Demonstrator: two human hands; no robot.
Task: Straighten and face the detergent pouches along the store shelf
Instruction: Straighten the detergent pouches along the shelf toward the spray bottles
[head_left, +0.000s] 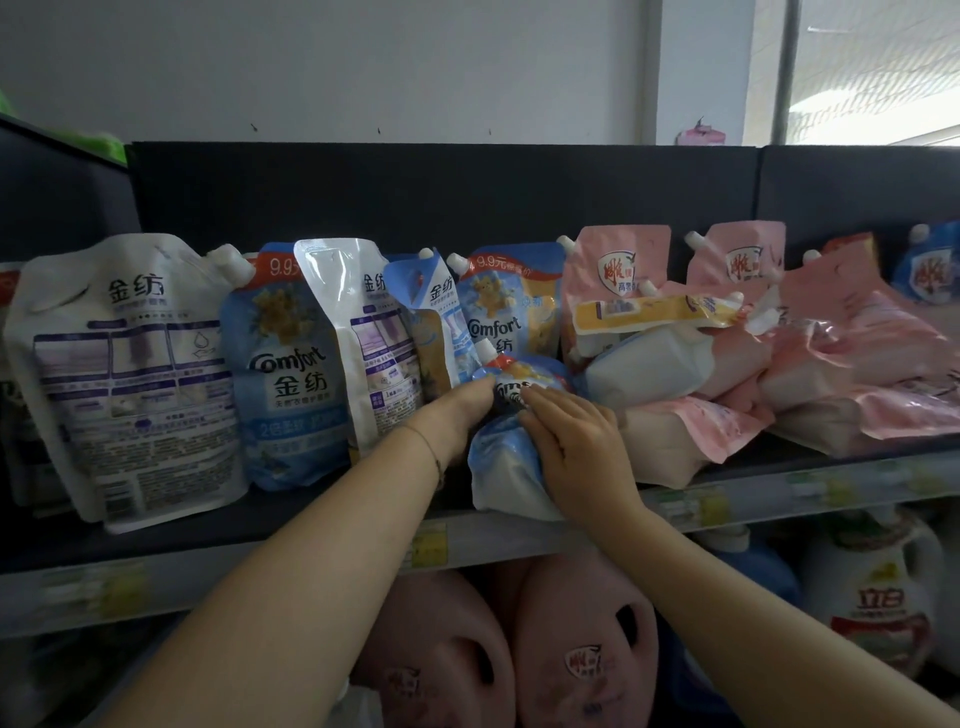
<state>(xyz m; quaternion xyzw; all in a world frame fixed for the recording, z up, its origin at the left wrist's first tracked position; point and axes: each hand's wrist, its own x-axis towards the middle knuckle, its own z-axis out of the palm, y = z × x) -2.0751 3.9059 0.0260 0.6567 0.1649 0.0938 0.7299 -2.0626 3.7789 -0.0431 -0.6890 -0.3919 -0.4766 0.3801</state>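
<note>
A slumped blue pouch (501, 462) sags between both hands; the right hand (576, 441) rests flat on its front; the left hand (457, 410) touches its side, grip unclear; probably soft, heavy, slippery; better held at the upper corners.

We see two bare forearms (332, 551), a thin cord bracelet (434, 454) circling the wrist behind the left hand (457, 410).

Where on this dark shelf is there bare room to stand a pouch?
Bare strip of dark shelf before the upright blue Comfort pouch, between the large white pouch and the left hand. Rightward, toppled pink pouches crowd it.
</note>
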